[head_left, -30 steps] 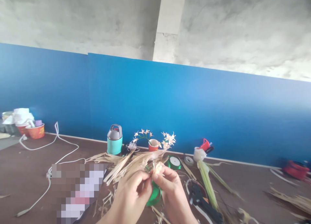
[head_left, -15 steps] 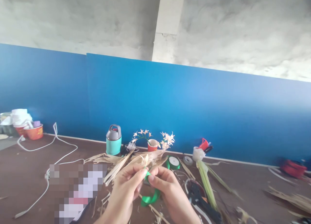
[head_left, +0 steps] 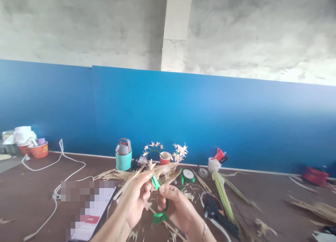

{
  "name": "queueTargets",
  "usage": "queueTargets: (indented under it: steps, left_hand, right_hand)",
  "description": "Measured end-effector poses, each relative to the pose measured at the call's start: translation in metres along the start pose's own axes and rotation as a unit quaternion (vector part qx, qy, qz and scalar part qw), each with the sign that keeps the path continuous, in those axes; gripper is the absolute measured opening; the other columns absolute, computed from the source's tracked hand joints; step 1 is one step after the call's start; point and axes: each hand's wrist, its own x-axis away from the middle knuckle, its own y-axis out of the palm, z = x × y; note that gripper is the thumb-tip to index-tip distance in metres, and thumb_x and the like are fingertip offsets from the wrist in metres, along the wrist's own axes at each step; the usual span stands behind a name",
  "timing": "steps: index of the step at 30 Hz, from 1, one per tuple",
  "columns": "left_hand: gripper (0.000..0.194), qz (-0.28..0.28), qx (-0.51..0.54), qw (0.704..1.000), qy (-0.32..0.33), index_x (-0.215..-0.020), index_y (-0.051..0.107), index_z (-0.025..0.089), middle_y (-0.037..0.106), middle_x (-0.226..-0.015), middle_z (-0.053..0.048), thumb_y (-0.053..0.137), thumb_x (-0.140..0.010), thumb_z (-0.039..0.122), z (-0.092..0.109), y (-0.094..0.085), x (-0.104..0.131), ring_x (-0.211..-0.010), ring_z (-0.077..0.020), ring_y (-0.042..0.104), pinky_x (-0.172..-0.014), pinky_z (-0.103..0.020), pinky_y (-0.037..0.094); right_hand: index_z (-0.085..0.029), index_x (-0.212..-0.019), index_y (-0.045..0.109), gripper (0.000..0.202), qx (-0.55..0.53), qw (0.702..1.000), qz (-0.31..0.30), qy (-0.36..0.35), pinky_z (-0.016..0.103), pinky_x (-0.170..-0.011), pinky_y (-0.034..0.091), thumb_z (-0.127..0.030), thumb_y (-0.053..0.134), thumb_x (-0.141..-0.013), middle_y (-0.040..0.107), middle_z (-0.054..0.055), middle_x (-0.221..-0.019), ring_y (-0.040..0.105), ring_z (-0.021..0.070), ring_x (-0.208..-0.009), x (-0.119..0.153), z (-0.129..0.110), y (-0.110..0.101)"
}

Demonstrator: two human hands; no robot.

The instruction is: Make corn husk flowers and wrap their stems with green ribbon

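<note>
Between thumb and fingers, my left hand pinches the base of a small cream flower that looks made of dried husk. A green ribbon runs from the flower's base to my right hand, whose thumb and fingers pinch it taut. The ribbon's loose part hangs below in a loop. Just behind my hands lie dried corn husks and a green ribbon spool with a white centre. Farther back, a red paper cup holds a green stem with several similar flowers.
A teal flask stands behind on the left. To the right are a black glue gun, a tape roll and green stalks. A white cable and a partly blurred phone or tablet lie left. A blue partition closes the back.
My hands have moved apart, drawing the ribbon out between them. My left hand and the flower went up and left. The view has tilted slightly upward.
</note>
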Motion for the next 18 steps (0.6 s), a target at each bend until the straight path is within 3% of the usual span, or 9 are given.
queueTargets:
  steps: [3,5,8,10,12,14,16,17,18]
  left_hand:
    - [0.002,0.029,0.001,1.0,-0.01,-0.073,0.068,0.008,0.054,-0.059,0.001,0.066,-0.073,0.006,0.013,-0.005,-0.009,-0.045,-0.0026,0.045,-0.035,-0.01,0.031]
    - [0.009,0.041,-0.008,0.998,0.043,-0.071,0.069,0.008,0.052,-0.055,0.003,0.062,-0.077,0.009,0.021,-0.014,-0.013,-0.045,-0.0025,0.046,-0.037,-0.009,0.032]
    - [0.004,0.061,-0.015,0.996,0.069,-0.067,0.068,0.009,0.051,-0.052,0.005,0.069,-0.07,0.007,0.031,-0.033,-0.015,-0.043,-0.0021,0.044,-0.035,-0.009,0.031]
    - [0.007,0.092,-0.02,0.99,0.105,-0.069,0.068,0.009,0.052,-0.054,0.004,0.072,-0.065,0.004,0.036,-0.047,-0.017,-0.045,-0.0027,0.045,-0.036,-0.01,0.033]
    - [0.007,0.119,-0.019,0.985,0.123,-0.07,0.069,0.009,0.053,-0.054,0.003,0.072,-0.065,0.005,0.037,-0.058,-0.018,-0.047,-0.004,0.047,-0.038,-0.011,0.035]
    - [0.008,0.121,-0.023,0.985,0.118,-0.067,0.069,0.01,0.053,-0.053,0.004,0.074,-0.062,0.008,0.032,-0.063,-0.018,-0.046,-0.0042,0.046,-0.037,-0.012,0.033]
    - [0.015,0.082,-0.054,0.992,0.081,-0.07,0.07,0.011,0.052,-0.049,0.005,0.079,-0.059,0.015,0.02,-0.061,-0.016,-0.044,-0.0046,0.045,-0.038,-0.012,0.033]
    - [0.019,0.07,-0.063,0.993,0.066,-0.068,0.07,0.01,0.053,-0.047,0.004,0.082,-0.056,0.018,0.012,-0.058,-0.015,-0.042,-0.0048,0.043,-0.037,-0.013,0.032]
    - [0.022,0.052,-0.075,0.995,0.046,-0.067,0.07,0.009,0.054,-0.047,0.003,0.083,-0.055,0.021,0.003,-0.054,-0.013,-0.041,-0.0048,0.042,-0.037,-0.014,0.032]
  right_hand:
    - [-0.015,-0.053,0.054,0.028,0.071,0.996,0.041,-0.021,0.02,-0.048,0.03,-0.027,0.078,-0.062,0.049,-0.005,-0.047,0.039,0.0066,-0.045,-0.002,-0.005,-0.02]
    - [-0.015,-0.054,0.053,0.026,0.108,0.989,0.087,-0.058,0.02,-0.048,0.028,-0.024,0.077,-0.061,0.048,-0.005,-0.049,0.038,0.0063,-0.046,0.003,-0.016,-0.036]
    - [-0.016,-0.057,0.052,0.026,0.13,0.982,0.122,-0.063,0.02,-0.044,0.018,-0.027,0.075,-0.063,0.037,-0.009,-0.049,0.026,0.0049,-0.044,0.02,-0.036,-0.06]
    - [-0.016,-0.061,0.056,0.024,0.217,0.961,0.157,-0.071,0.022,-0.044,0.016,-0.032,0.073,-0.065,0.036,-0.009,-0.05,0.024,0.0059,-0.045,0.032,-0.046,-0.075]
    - [-0.016,-0.061,0.058,0.027,0.352,0.914,0.195,-0.057,0.024,-0.045,0.019,-0.041,0.066,-0.07,0.034,-0.008,-0.046,0.027,0.0079,-0.044,0.04,-0.05,-0.087]
    - [-0.017,-0.058,0.061,0.031,0.502,0.824,0.249,-0.09,0.026,-0.05,0.028,-0.044,0.061,-0.073,0.043,-0.003,-0.048,0.04,0.0128,-0.049,0.041,-0.047,-0.091]
    - [-0.018,-0.065,0.068,0.023,0.599,0.716,0.309,-0.18,0.032,-0.064,0.039,-0.039,0.062,-0.071,0.061,0.006,-0.07,0.055,0.0232,-0.072,0.034,-0.038,-0.084]
    - [-0.019,-0.075,0.071,0.02,0.614,0.679,0.335,-0.224,0.035,-0.072,0.041,-0.037,0.063,-0.07,0.064,0.009,-0.088,0.056,0.0283,-0.087,0.03,-0.033,-0.076]
    - [-0.02,-0.079,0.071,0.02,0.61,0.675,0.333,-0.248,0.038,-0.077,0.041,-0.036,0.062,-0.071,0.065,0.011,-0.096,0.054,0.0306,-0.095,0.025,-0.027,-0.066]
